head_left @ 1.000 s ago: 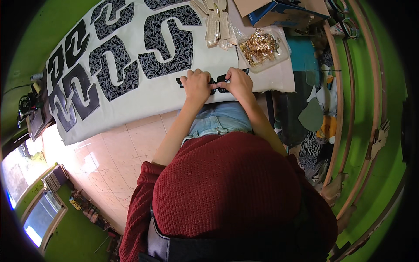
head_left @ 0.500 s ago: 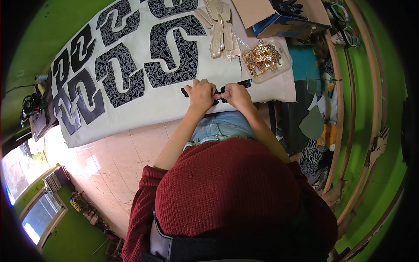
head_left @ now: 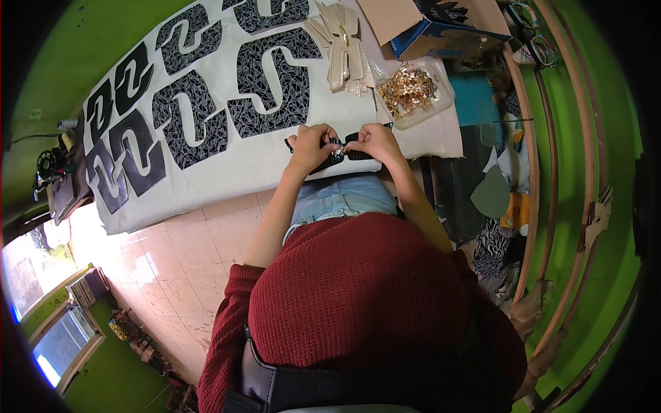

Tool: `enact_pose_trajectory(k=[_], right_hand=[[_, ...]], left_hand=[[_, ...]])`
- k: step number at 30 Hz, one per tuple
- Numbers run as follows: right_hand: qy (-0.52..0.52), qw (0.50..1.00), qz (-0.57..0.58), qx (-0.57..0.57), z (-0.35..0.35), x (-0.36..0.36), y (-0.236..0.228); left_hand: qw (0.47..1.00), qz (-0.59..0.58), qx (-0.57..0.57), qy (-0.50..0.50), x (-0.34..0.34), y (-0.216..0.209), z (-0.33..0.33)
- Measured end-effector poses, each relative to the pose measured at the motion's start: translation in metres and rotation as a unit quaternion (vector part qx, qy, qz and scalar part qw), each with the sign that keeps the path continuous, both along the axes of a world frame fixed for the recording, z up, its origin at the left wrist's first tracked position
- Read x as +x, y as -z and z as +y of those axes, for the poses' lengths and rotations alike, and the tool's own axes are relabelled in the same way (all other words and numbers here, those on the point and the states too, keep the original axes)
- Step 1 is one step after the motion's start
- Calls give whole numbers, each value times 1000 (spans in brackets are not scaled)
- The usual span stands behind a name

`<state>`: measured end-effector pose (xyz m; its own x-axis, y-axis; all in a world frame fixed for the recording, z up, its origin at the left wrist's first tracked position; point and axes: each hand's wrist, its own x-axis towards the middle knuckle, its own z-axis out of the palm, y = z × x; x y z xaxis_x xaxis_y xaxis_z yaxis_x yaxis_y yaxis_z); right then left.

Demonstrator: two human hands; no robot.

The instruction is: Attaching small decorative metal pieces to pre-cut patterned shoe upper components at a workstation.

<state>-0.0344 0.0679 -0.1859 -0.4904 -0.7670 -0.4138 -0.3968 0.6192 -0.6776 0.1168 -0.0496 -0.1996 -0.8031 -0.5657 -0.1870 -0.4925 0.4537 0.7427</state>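
Observation:
Close to the table's near edge, both of my hands work on one black patterned strap [head_left: 359,152]. Its left end pokes out past the fingers of my left hand [head_left: 312,147], which grips it. At the strap's gathered middle a small gold ornament [head_left: 342,149] shows between my two hands. My right hand [head_left: 376,145] pinches at this ornament with thumb and forefinger. Fingers cover much of the strap. Just right and beyond, a clear plastic tub [head_left: 441,110] holds a heap of gold ornaments [head_left: 407,91].
A white sheet [head_left: 206,186] covers the table, with several black patterned cut pieces [head_left: 272,113] on its left. Beige bow-shaped straps [head_left: 344,55] are piled beyond my hands. An open cardboard box [head_left: 447,43] stands at the far right. Scraps [head_left: 492,196] lie beside the table.
My right hand has shifted slightly right, and the gold ornament now shows at the middle of the strap. The left hand keeps its hold, turned a little.

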Motion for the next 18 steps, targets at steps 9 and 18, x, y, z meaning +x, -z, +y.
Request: enact_pose_trajectory(k=[9,18], right_hand=[[-17,985,136,101,-10,10,-13],[-17,977,156,145,-20,11,-19]], left_hand=[[989,-85,-118,-21,-13,-16,13],[974,-174,-145,-5,-33,-20,4]])
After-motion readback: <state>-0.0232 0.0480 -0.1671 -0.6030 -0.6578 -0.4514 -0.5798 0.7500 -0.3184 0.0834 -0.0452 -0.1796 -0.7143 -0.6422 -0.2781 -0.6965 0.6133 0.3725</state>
